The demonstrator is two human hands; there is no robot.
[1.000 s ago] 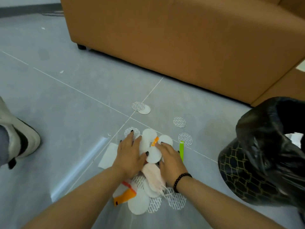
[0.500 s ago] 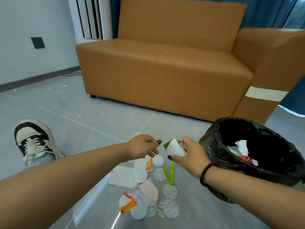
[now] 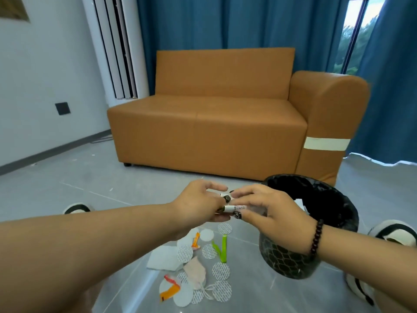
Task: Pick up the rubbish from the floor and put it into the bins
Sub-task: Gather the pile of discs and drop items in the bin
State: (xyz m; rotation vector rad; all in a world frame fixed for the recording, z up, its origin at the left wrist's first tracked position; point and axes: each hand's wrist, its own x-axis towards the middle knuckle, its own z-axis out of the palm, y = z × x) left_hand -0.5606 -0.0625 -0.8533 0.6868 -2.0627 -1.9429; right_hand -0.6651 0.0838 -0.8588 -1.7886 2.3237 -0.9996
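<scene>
Quickly, line by line:
held rubbish: small white paper bundle with dark print, pinched between both hands in the air, just left of the bin mouth
left hand: fingers curled, thumb and fingertips pinching the bundle's left end
right hand: fingers curled round the bundle's right part; bead bracelet on the wrist
bin: black liner, patterned wall, standing on the floor at right, touching nothing held; some white scraps inside
floor rubbish: white round pads, green strip, orange wrapper, pinkish mask, white sheet, all loose on the floor below the hands
handling (judged): paper and pads look very light, thin, floppy; not fragile; flat pads lie flush, so likely hard to lift, better to nip an edge or sweep several into a stack
grip point (judged): mask by its loops or body; strip by one end
risk (judged): loose pieces may slip out of the pinch before the bin
</scene>
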